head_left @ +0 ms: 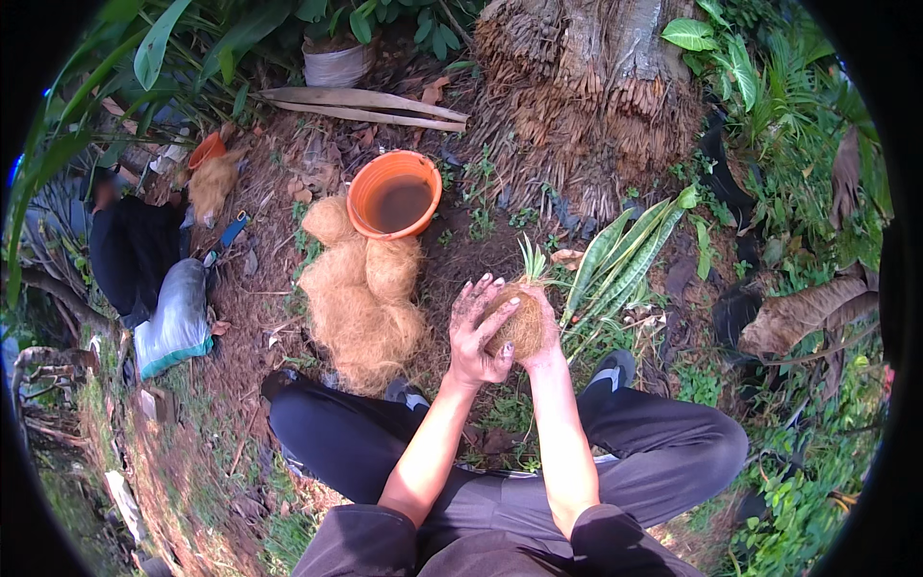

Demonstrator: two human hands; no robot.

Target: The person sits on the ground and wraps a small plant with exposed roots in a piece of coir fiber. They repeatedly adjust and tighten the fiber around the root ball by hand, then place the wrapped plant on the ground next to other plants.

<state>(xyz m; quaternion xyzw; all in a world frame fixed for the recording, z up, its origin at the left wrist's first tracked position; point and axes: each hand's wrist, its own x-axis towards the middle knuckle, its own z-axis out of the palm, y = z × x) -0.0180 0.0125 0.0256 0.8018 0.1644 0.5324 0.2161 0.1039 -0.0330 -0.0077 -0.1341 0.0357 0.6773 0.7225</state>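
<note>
A ball of brown coconut fibre (pixel 520 324) sits between my two hands in front of my lap. Out of its top rises a small plant with pointed green leaves (pixel 532 261). My right hand (pixel 549 328) cups the ball from the right and partly hides behind it. Dirt covers the fingers of my left hand (pixel 476 328), which are spread around the ball's left side and front. Left of my hands lies a heap of loose golden fibre (pixel 353 317). To their right, long variegated snake plant leaves (pixel 620 263) rest on the ground.
An orange bucket of murky brown water (pixel 400 202) stands beyond the fibre heap. A rough tree trunk (pixel 584 94) rises ahead. At the left, a person in dark clothing (pixel 137 252) is beside a white sack (pixel 177 317), another orange container (pixel 208 150) and more fibre (pixel 214 184).
</note>
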